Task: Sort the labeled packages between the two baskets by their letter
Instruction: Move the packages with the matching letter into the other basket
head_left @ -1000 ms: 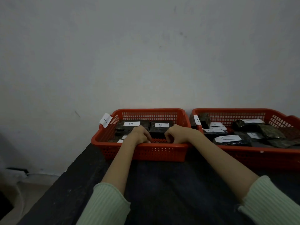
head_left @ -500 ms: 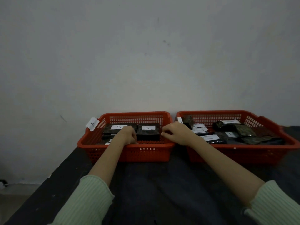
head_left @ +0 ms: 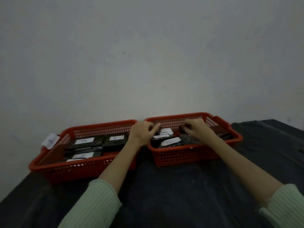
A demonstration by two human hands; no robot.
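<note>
Now the dark labeled packages sit in the right basket, more in the left basket. Left hand, fingers curled, over the right basket's far-left corner; right hand curled among the packages — whether either grasps one, I cannot tell.
</note>
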